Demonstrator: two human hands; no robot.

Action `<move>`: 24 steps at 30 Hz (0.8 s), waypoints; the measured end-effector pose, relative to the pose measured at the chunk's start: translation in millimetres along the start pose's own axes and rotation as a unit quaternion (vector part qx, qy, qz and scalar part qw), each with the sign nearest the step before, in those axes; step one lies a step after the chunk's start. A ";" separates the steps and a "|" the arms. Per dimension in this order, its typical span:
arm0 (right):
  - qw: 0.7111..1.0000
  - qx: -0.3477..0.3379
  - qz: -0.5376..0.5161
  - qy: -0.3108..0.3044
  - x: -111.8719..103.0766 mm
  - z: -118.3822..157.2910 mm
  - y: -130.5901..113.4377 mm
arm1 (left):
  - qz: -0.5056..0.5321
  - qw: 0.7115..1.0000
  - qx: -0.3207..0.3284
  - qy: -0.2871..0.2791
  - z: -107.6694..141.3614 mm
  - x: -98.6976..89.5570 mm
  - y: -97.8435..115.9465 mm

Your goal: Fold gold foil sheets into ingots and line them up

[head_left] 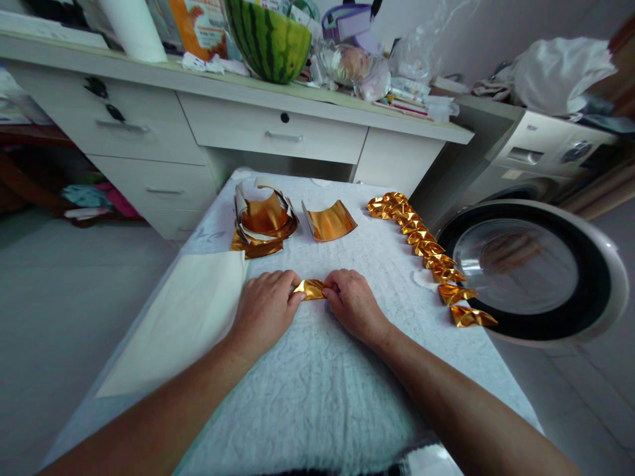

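Note:
A small folded piece of gold foil paper [311,289] lies between my hands at the middle of the cloth-covered table. My left hand [270,301] pinches its left end between thumb and fingers. At its right end, my right hand [353,303] is closed on it the same way. Beyond them rests a single curved gold sheet [331,222]. To its left sits a curled stack of gold sheets [265,218]. A row of folded gold foil pieces [424,244] runs down the table's right side.
Cream paper [181,317] lies on the table's [317,396] left side. Behind stands a white counter [282,135] with drawers, bearing a cut watermelon [270,43], plastic bags and a white roll [133,30]. An open washing machine door [530,271] is close at the right.

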State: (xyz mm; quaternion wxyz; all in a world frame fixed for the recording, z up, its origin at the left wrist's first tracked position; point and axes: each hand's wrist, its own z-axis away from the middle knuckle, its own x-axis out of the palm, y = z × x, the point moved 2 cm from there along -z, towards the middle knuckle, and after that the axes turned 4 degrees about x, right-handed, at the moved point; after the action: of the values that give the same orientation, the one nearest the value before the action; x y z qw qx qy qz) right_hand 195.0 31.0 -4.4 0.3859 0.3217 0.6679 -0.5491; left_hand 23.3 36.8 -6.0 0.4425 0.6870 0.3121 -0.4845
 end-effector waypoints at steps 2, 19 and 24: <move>1.000 0.011 0.005 0.003 -0.1 0.4 -0.1 | -0.005 1.000 -0.005 0.011 0.6 -0.5 -0.2; 1.000 0.005 0.013 -0.006 -5.0 3.3 1.5 | 0.153 0.988 0.006 0.018 -0.4 0.6 -2.0; 0.999 -0.028 -0.028 -0.022 -11.5 3.1 2.3 | 0.201 0.979 0.024 0.036 -0.3 -1.3 -1.0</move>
State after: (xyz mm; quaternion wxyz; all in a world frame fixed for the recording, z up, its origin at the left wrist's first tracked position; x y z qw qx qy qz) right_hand 203.1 28.4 4.2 0.3946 0.2797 0.6830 -0.5474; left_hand 22.1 37.5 -5.0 0.5027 0.7631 0.1718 -0.3681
